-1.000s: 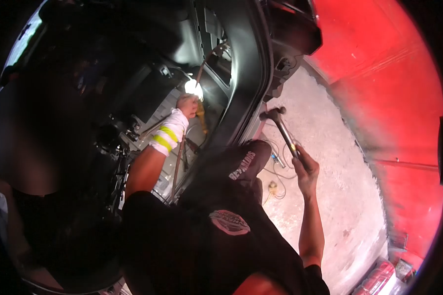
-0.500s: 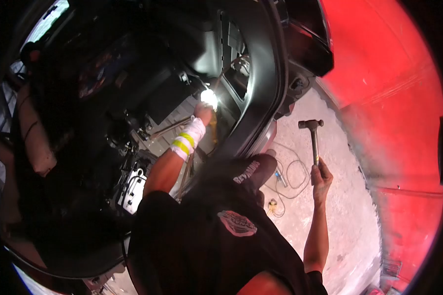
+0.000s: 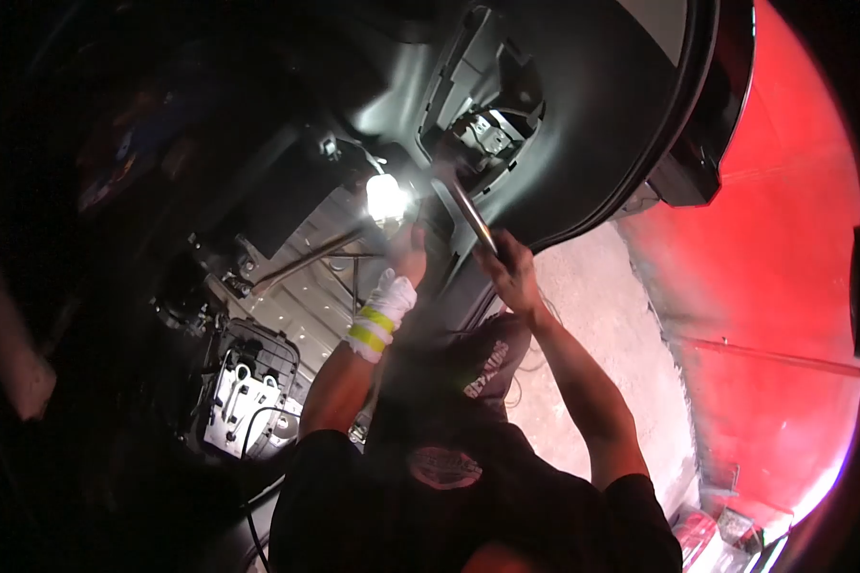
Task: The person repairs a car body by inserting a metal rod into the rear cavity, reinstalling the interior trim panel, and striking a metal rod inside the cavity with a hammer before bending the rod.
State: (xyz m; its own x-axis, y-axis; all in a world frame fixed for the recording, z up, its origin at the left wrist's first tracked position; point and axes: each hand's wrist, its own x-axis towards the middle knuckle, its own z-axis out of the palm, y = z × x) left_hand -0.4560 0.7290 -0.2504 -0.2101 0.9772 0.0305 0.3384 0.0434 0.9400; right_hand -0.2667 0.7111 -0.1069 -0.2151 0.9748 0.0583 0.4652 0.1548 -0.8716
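Note:
My right hand (image 3: 512,272) is wrapped round the handle of a hammer (image 3: 472,212), raised inside the vehicle. The hammer's head is blurred and dark, close to an opening in the black trim panel (image 3: 592,124). My left hand (image 3: 411,256), with a white and yellow wrap (image 3: 377,320) at the wrist, is just below a glowing work lamp (image 3: 385,198). Its fingers look closed, but glare and blur hide what they hold. Through the trim opening a metal part (image 3: 487,132) shows.
A bare metal floor panel (image 3: 320,253) with a rod across it lies left of my hands. Lower left is a white part (image 3: 244,406) with cables. A red panel (image 3: 784,267) stands on the right, beside the pale ground (image 3: 602,372). Another person's limb (image 3: 14,353) shows at far left.
My right hand has brought the hammer from outside, over the ground, up and left to the trim opening. My left hand is now lower relative to the lamp. The view has shifted.

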